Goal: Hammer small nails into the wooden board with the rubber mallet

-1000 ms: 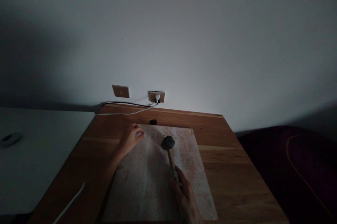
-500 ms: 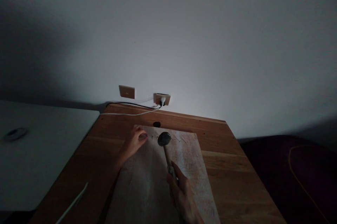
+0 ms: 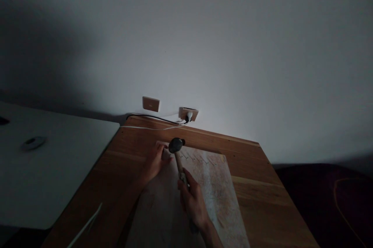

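Note:
My right hand (image 3: 192, 199) is wrapped round the wooden handle of a hammer (image 3: 176, 151), whose dark head hangs over the far left part of a pale board (image 3: 210, 186). The board lies on a wooden table (image 3: 250, 186). A row of several small nails (image 3: 198, 158) stands along the board's far edge. My left hand (image 3: 155, 160) rests at the board's far left corner, fingers pinched together just left of the hammer head; what they hold is too small to make out.
A white desk (image 3: 43, 178) with a round dark object (image 3: 32, 143) adjoins the table on the left. On the wall behind are a switch plate (image 3: 150, 103) and a socket (image 3: 188, 114) with plugged cables. A thin white strip (image 3: 84, 226) lies at the table's near left.
The hammer head has swung left and further away, from mid-board to right beside my left fingers. The view has shifted, so everything sits further right in the frame.

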The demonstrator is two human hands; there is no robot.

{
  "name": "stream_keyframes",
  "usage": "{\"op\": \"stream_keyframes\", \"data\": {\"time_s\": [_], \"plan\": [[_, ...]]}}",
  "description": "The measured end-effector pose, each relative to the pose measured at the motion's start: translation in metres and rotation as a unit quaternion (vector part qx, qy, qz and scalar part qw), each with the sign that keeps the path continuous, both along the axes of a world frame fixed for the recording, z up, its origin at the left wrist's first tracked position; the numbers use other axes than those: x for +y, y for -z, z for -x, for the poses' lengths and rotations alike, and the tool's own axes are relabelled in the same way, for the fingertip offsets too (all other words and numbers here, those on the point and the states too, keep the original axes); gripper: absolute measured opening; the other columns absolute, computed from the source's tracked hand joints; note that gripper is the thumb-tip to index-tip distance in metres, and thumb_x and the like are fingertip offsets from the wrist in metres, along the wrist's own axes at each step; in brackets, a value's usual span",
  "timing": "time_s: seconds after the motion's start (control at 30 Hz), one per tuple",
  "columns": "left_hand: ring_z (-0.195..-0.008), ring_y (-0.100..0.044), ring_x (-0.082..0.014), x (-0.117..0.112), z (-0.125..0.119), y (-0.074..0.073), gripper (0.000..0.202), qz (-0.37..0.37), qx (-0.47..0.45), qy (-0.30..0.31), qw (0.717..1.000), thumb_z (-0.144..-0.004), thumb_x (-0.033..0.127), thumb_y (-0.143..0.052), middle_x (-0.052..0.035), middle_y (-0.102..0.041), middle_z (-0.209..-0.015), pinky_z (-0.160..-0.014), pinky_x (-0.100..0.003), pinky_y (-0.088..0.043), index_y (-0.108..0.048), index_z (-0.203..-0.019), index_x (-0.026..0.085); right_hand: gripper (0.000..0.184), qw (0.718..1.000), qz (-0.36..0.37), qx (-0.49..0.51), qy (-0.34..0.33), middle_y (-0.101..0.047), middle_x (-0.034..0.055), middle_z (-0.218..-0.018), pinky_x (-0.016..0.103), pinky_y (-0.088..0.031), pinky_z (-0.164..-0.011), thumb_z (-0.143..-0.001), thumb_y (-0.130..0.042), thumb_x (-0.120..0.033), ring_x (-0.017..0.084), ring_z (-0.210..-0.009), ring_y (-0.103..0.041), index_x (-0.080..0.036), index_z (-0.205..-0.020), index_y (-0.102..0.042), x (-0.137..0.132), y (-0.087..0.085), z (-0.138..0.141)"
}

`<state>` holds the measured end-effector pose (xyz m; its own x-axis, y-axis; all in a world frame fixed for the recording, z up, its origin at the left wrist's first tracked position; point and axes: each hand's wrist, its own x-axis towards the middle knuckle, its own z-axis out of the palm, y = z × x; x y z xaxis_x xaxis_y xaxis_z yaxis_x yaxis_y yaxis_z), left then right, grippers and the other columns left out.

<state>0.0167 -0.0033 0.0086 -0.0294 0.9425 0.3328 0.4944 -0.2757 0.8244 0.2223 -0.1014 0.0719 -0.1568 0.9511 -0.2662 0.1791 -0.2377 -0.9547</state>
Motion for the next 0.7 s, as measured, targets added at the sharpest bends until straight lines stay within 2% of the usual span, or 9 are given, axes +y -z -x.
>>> {"op": "stream_keyframes", "data": {"time_s": [0.13,0.23,0.4,0.53,0.7], "plan": [[-0.089,-0.062,-0.0251,0.000,-0.002,-0.002,0.012,0.006,-0.001,0.003,1.000,-0.084,0.033,-0.074,-0.0048,-0.065,-0.094,-0.082,-0.039,-0.051,-0.070,-0.088,0.022,0.076,0.999,0.004,0.026,0.023,-0.044,-0.0099,-0.059,0.017,-0.030,-0.036,-0.094,-0.062,-0.065,0.008,-0.041,-0.035,-0.015,-0.150,-0.051,-0.002,-0.002,-0.003],[-0.084,-0.061,-0.0229,-0.001,-0.002,-0.005,0.008,0.008,0.002,0.023,1.000,-0.087,0.028,-0.070,-0.0039,-0.063,-0.088,-0.079,-0.037,-0.050,-0.071,-0.081,0.022,0.075,0.999,0.011,0.035,0.028,-0.041,-0.0112,-0.058,0.017,-0.028,-0.034,-0.093,-0.063,-0.064,0.007,-0.039,-0.032,-0.014,-0.148,-0.052,-0.002,-0.004,-0.004],[-0.089,-0.062,-0.0230,-0.002,-0.002,-0.006,0.004,-0.003,0.000,0.013,1.000,-0.085,0.026,-0.073,-0.0041,-0.064,-0.092,-0.083,-0.036,-0.051,-0.071,-0.087,0.022,0.077,0.998,0.025,0.036,0.047,-0.047,-0.0084,-0.062,0.017,-0.030,-0.035,-0.089,-0.069,-0.063,0.007,-0.042,-0.036,-0.015,-0.148,-0.054,-0.004,0.003,-0.004],[-0.092,-0.064,-0.0241,-0.002,-0.002,-0.007,0.004,-0.004,0.001,0.025,1.000,-0.086,0.026,-0.073,-0.0048,-0.065,-0.095,-0.085,-0.038,-0.052,-0.073,-0.089,0.023,0.077,0.999,0.027,0.028,0.025,-0.044,-0.0094,-0.058,0.017,-0.031,-0.036,-0.095,-0.063,-0.062,0.008,-0.042,-0.036,-0.016,-0.155,-0.049,-0.006,0.011,-0.003],[-0.095,-0.065,-0.0247,-0.003,-0.001,-0.008,0.006,-0.004,0.017,0.042,0.999,-0.090,0.023,-0.068,-0.0055,-0.065,-0.098,-0.088,-0.040,-0.053,-0.073,-0.093,0.023,0.080,0.999,0.015,0.021,0.036,-0.046,-0.0087,-0.059,0.017,-0.032,-0.038,-0.093,-0.065,-0.063,0.008,-0.043,-0.037,-0.013,-0.153,-0.051,-0.007,0.010,-0.001]]}}
